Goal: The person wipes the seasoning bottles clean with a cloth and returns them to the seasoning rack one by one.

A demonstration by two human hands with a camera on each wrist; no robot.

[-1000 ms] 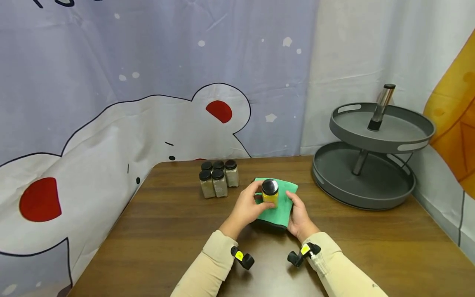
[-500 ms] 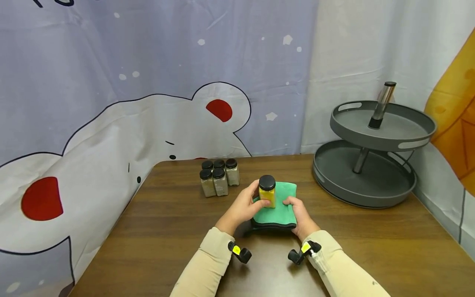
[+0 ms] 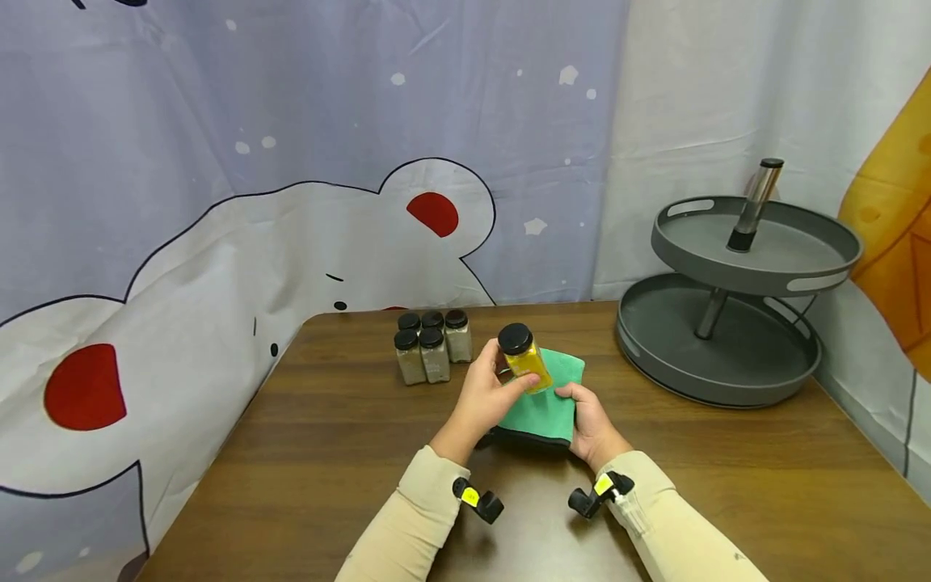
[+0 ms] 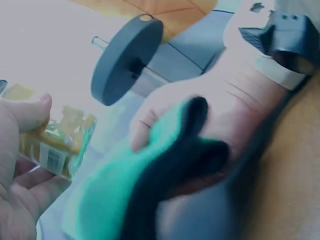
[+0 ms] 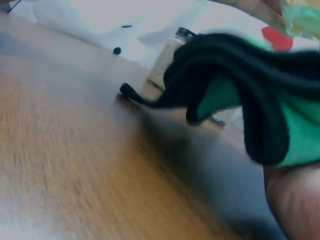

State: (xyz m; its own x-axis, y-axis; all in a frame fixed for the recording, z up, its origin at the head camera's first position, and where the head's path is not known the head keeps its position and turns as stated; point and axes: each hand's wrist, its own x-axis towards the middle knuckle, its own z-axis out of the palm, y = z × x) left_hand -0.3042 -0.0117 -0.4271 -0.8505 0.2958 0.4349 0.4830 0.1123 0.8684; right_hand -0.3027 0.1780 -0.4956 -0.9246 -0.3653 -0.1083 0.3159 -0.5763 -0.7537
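My left hand [image 3: 486, 398] grips a jar with yellow contents [image 3: 529, 369] and a black lid, tilted with its lid toward the upper left. A barcode label shows on the jar's side in the left wrist view. My right hand [image 3: 592, 424] pinches a folded green cloth [image 3: 541, 416] with dark edging, thumb on top and the other fingers hidden under it. The cloth [image 4: 135, 170] hangs in folds in the left wrist view, apart from the jar [image 4: 55, 135] there. In the head view the jar is over the cloth; whether they touch cannot be told.
Several black-lidded spice jars [image 3: 434, 356] stand grouped at the back of the wooden table [image 3: 327, 453]. A grey two-tier round tray stand [image 3: 720, 364] is at the back right, with a metal post through its middle. A printed curtain [image 3: 291, 242] hangs behind the table.
The jar has gone from upright to tilted, its lid shifting left and up. The cloth's front edge has turned slightly, and the right hand still holds it.
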